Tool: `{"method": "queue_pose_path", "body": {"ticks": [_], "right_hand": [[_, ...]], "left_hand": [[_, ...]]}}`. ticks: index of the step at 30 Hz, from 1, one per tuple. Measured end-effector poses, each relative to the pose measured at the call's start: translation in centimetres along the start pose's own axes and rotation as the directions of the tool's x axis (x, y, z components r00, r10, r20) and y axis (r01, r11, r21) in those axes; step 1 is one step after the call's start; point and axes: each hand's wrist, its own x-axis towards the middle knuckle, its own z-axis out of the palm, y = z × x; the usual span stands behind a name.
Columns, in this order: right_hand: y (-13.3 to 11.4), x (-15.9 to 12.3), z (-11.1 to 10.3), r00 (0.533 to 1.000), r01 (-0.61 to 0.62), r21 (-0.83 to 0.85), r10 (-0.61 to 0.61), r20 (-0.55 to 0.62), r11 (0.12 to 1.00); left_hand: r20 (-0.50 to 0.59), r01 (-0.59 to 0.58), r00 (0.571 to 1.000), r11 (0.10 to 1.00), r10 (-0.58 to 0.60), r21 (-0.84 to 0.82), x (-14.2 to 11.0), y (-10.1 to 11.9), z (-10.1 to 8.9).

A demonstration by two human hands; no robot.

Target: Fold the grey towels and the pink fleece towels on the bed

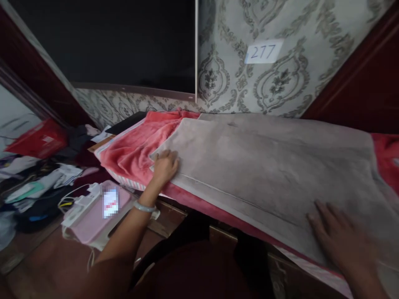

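Patterned wallpaper (237,25) rises behind a low, cloth-covered surface, with a dark television (118,45) at the far left and a white label (263,51) reading 277 to its right. Along that surface lies a grey fleece blanket (243,158), over a coral fleece layer (127,149) that shows at both ends and along the near side. From where I stand, the likeliest trouble is slippage: the two fabrics look soft and loose, so uneven pressure from the hands could skew the grey one or drag the coral one with it. The coral layer is already rumpled at the left, and those folds could leave lumps beneath anything drawn over them. The grey near edge runs close to the drop, so a pull toward the person might bring it over the side, down by the power strip (81,203) and the pink box (90,224) at the near left. The bracelet (145,207) on the left wrist could also snag the pile if the forearm sweeps low. Both hands are well apart. The left hand (164,167) rests palm down on the grey blanket's left corner, its fingers a little bent and parted, with no cloth visibly bunched in them. The right hand (346,236) is blurred but spread wide, palm down over the near right part; how hard it presses, I can't tell.
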Motion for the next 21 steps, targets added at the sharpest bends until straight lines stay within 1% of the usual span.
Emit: {"method": "queue_pose_path", "body": {"ticks": [2, 3, 4, 6, 7, 9, 10, 11, 12, 14, 16, 17, 18, 19, 20, 21], "right_hand": [[-2.3, 2.2, -1.2, 0.999, 0.037, 0.025, -0.037, -0.033, 0.999], [-4.1, 3.4, -1.5, 0.995, 0.078, 0.052, -0.075, -0.066, 0.996], [-6.3, 4.7, -1.6, 0.986, 0.123, 0.076, -0.113, -0.119, 0.990], [-11.3, 6.9, -1.3, 0.966, 0.238, 0.131, -0.220, -0.139, 0.963], [-13.9, 7.6, -0.9, 0.957, 0.283, 0.151, -0.269, -0.110, 0.947], [-18.4, 8.4, -0.1, 0.940, 0.332, 0.172, -0.341, 0.025, 0.927], [-20.0, 8.5, 0.2, 0.925, 0.342, 0.178, -0.364, 0.110, 0.923], [-21.3, 8.4, 0.4, 0.913, 0.335, 0.173, -0.365, 0.185, 0.926], [-22.1, 8.4, 0.5, 0.902, 0.322, 0.165, -0.355, 0.246, 0.932], [-22.5, 8.5, 0.2, 0.872, 0.314, 0.179, -0.358, 0.333, 0.932], [-21.1, 9.2, -0.5, 0.849, 0.297, 0.185, -0.348, 0.397, 0.937], [-19.7, 9.7, -1.1, 0.851, 0.269, 0.165, -0.314, 0.422, 0.949], [-17.9, 10.1, -1.8, 0.863, 0.218, 0.124, -0.251, 0.439, 0.968], [-15.8, 10.3, -2.5, 0.881, 0.148, 0.065, -0.161, 0.445, 0.987], [-13.4, 10.4, -3.3, 0.897, 0.059, -0.010, -0.049, 0.440, 0.998], [-10.8, 10.2, -4.0, 0.903, -0.041, -0.088, 0.075, 0.424, 0.995]], "left_hand": [[0.030, -0.086, 0.996, 0.995, 0.087, -0.046, 1.8, 1.5, -0.2], [0.055, -0.136, 0.989, 0.989, 0.139, -0.062, 2.6, 2.6, -0.1], [0.079, -0.190, 0.977, 0.979, 0.196, -0.075, 3.2, 3.9, 0.0], [0.105, -0.312, 0.941, 0.945, 0.322, -0.096, 3.8, 6.9, 0.5], [0.115, -0.369, 0.918, 0.923, 0.380, -0.106, 3.8, 8.4, 0.9], [0.145, -0.448, 0.875, 0.886, 0.462, -0.122, 3.1, 10.7, 1.9], [0.171, -0.472, 0.856, 0.873, 0.487, -0.124, 2.7, 11.5, 2.5], [0.195, -0.479, 0.848, 0.870, 0.493, -0.118, 2.3, 12.0, 3.0], [0.220, -0.495, 0.834, 0.863, 0.505, -0.103, 2.0, 12.2, 3.5], [0.211, -0.505, 0.836, 0.861, 0.507, -0.064, 2.0, 12.1, 4.3], [0.205, -0.521, 0.833, 0.853, 0.515, -0.026, 2.4, 11.8, 4.8], [0.201, -0.528, 0.830, 0.849, 0.520, -0.013, 2.7, 11.6, 4.9], [0.197, -0.535, 0.828, 0.845, 0.525, -0.002, 3.0, 11.6, 5.0], [0.188, -0.541, 0.827, 0.841, 0.530, 0.005, 3.2, 11.5, 5.1], [0.178, -0.546, 0.825, 0.838, 0.536, 0.010, 3.3, 11.5, 5.2], [0.166, -0.549, 0.825, 0.835, 0.540, 0.012, 3.4, 11.4, 5.3]]}}
